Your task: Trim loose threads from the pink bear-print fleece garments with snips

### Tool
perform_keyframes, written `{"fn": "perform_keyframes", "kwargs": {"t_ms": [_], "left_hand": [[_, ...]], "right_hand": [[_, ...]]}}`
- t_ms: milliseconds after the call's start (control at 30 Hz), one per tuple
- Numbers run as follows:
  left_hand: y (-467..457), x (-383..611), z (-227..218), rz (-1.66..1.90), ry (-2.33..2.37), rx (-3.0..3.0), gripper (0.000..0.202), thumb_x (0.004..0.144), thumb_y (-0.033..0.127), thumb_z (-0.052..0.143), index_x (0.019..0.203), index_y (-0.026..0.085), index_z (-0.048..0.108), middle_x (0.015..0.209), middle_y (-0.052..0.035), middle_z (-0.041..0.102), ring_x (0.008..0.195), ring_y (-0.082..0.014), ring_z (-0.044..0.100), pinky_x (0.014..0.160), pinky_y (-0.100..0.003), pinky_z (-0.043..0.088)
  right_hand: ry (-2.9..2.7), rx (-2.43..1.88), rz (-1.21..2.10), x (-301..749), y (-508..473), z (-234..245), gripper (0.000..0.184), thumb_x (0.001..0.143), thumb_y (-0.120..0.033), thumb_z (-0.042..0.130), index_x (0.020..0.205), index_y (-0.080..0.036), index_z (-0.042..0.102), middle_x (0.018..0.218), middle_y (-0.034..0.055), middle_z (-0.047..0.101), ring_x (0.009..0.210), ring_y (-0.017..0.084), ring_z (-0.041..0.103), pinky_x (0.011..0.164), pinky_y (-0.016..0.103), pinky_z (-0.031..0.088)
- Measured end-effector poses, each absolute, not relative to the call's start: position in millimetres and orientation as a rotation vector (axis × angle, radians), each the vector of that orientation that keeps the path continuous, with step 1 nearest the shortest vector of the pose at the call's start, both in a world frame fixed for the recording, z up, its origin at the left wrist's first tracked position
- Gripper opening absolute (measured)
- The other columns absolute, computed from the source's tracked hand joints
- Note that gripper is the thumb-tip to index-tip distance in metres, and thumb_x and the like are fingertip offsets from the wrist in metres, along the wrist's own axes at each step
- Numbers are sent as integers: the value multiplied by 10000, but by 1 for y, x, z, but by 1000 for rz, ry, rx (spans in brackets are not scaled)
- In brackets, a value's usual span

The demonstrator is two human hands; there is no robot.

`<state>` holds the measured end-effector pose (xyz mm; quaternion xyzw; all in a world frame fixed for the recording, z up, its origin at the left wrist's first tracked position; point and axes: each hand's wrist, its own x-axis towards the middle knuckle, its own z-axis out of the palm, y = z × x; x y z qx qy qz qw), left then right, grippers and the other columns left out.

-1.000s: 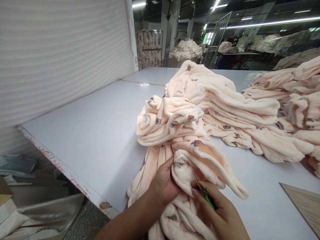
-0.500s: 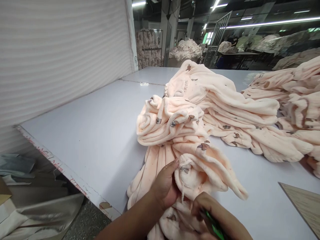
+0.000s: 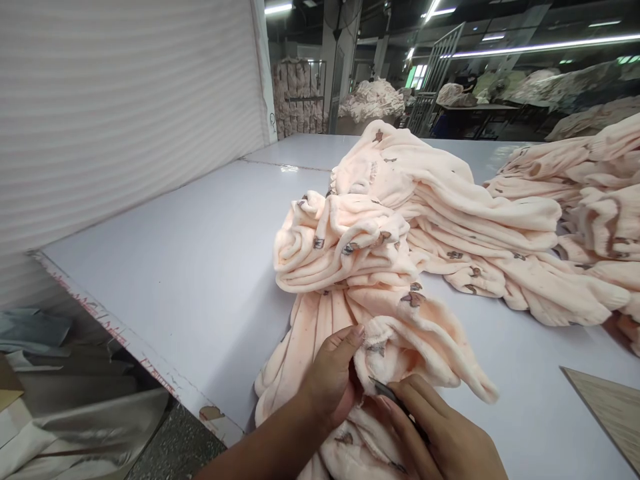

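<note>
A heap of pale peach fleece garments [image 3: 380, 247] with small brown prints lies on a white table [image 3: 190, 267]. My left hand [image 3: 330, 380] pinches a folded edge of the nearest fleece piece [image 3: 400, 333] at the table's front. My right hand [image 3: 445, 433] is closed around small thread snips [image 3: 395, 400], whose dark blades point at the fabric edge just beside my left thumb. Part of this piece hangs over the table's front edge below my hands.
More peach fleece piles [image 3: 590, 220] lie at the right. A wooden board corner [image 3: 610, 407] sits at the front right. A white corrugated wall [image 3: 125, 113] borders the table's left side. Scraps and bags [image 3: 60, 400] lie on the floor left of the table.
My right hand dropped low, then came back up, bringing the snips to the fabric edge. My left hand shifted its grip slightly lower on the fleece fold.
</note>
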<state>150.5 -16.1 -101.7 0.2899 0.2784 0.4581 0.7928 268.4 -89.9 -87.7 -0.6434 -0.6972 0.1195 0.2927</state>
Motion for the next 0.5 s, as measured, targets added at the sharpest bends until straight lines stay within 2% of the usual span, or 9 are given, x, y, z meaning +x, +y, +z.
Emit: {"fn": "perform_keyframes", "kwargs": {"t_ms": [67,133,200,267,333,400,500], "left_hand": [[-16,145,-102,1012,636,683,218,857,317,535,799,129,629,771,-46,614,810,-170,578,790,-278,405],[-15,137,-101,1104,717,917,173,838,260,564,729,135,612,969,-56,594,954,-172,532,851,-248,363],[-13,131,-100,1133,766,1294,170,857,214,502,726,142,583,1064,-53,562,986,-162,510,853,-233,352],[-12,128,-99,1042,750,1608,170,850,188,455,714,152,551,906,-39,589,837,-147,535,759,-239,381],[-12,129,-99,934,721,1727,115,783,177,526,672,155,540,712,-6,557,696,-138,511,675,-242,372],[-14,131,-98,866,783,1771,101,716,211,628,668,157,557,679,2,555,680,-148,507,656,-248,358],[-17,137,-94,754,945,1722,240,712,376,670,808,172,588,723,-5,591,683,-167,529,632,-255,367]], "right_hand": [[-1735,-1731,309,275,-84,-89,337,876,-489,389,790,-274,633,650,-9,617,558,148,617,465,217,447],[-1567,-1746,331,284,-77,-88,355,853,-513,406,794,-270,658,631,-2,631,579,162,631,470,216,460],[-1418,-1747,398,293,-69,-87,359,836,-523,425,817,-265,674,636,0,647,605,172,640,488,220,473],[-1329,-1738,457,300,-63,-84,354,823,-521,446,846,-258,683,656,0,662,632,180,646,508,225,485],[-1298,-1729,484,304,-58,-82,346,815,-512,465,876,-252,685,690,0,676,661,186,649,527,229,493],[-1287,-1719,509,307,-55,-82,327,808,-496,493,906,-247,681,737,-2,687,693,189,649,549,228,497],[-1266,-1696,572,308,-55,-84,303,791,-474,548,944,-241,667,817,-3,693,752,185,642,612,219,500]]}}
